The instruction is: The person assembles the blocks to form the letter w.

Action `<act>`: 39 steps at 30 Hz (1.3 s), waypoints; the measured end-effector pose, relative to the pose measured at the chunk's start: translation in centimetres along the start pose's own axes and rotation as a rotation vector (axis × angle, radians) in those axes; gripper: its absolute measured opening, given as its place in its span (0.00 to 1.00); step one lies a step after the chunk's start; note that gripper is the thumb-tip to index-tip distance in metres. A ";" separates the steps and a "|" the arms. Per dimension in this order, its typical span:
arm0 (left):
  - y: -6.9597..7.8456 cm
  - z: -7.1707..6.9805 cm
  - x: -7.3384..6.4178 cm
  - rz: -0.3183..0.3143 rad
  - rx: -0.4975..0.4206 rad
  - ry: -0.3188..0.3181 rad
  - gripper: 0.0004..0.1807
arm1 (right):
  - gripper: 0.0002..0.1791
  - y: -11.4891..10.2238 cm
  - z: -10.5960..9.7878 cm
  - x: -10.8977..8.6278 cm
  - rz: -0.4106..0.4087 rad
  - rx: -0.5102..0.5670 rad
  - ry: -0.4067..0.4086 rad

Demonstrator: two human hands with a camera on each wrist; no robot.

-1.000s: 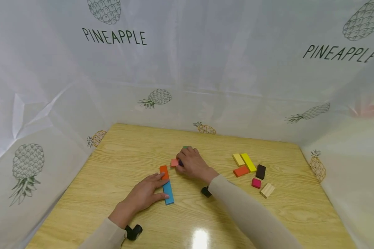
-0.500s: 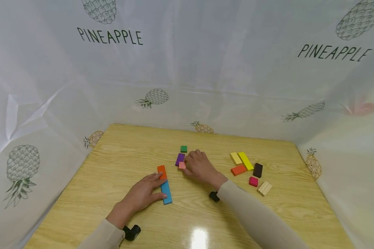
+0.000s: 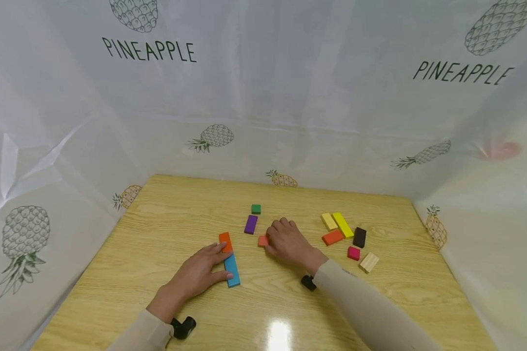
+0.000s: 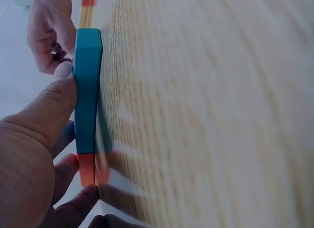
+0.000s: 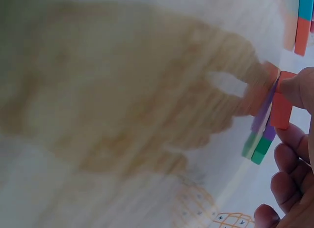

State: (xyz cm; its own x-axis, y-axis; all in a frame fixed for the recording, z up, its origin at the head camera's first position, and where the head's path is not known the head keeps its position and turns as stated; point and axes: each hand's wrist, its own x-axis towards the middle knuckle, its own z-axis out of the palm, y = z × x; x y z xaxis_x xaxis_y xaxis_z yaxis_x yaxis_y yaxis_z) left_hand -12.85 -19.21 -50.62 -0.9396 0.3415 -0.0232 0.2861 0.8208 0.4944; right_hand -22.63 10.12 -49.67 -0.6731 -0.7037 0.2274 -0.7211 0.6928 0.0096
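Observation:
My left hand (image 3: 197, 273) rests its fairly straight fingers on an orange block (image 3: 225, 241) and a blue block (image 3: 232, 270). These two lie end to end in a line. In the left wrist view, the thumb lies along the side of the blue block (image 4: 88, 90). My right hand (image 3: 287, 241) pinches a small coral block (image 3: 262, 241) between thumb and fingers; the right wrist view has this coral block (image 5: 281, 110) standing out beneath the thumb. Beyond it on the table lie a purple block (image 3: 251, 224) and a green block (image 3: 256, 209).
To the right lie more blocks: pale yellow (image 3: 329, 222), bright yellow (image 3: 343, 225), red (image 3: 332, 237), black (image 3: 359, 237), pink (image 3: 353, 253) and plain wood (image 3: 369, 263). A white pineapple-print sheet (image 3: 254, 87) surrounds the wooden table (image 3: 180, 204) at the back and sides.
My right hand has moved nearer and to the right with the coral block, away from the purple one, uncovering the purple and green blocks. The left hand stays on its two blocks.

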 end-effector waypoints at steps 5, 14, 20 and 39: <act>-0.1 0.0 0.1 0.009 0.005 0.006 0.36 | 0.12 -0.3 -0.1 -0.5 0.002 -0.001 -0.005; -0.2 -0.2 0.1 0.009 0.008 0.010 0.36 | 0.14 -1.9 0.0 -1.7 -0.041 -0.022 -0.039; -0.2 -0.2 0.1 0.004 0.011 0.008 0.36 | 0.14 -3.1 -0.2 -2.6 -0.083 -0.020 -0.036; -0.3 0.1 -0.1 0.013 0.002 0.023 0.36 | 0.14 -7.6 -0.5 -4.4 -0.203 -0.009 -0.049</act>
State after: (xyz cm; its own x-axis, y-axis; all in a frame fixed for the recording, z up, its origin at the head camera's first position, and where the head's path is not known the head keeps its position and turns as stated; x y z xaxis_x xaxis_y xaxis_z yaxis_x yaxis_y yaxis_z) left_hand -12.85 -19.39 -50.84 -0.9399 0.3415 0.0033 0.2987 0.8172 0.4928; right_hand -14.06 8.01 -50.23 -0.5211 -0.8360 0.1720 -0.8416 0.5368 0.0597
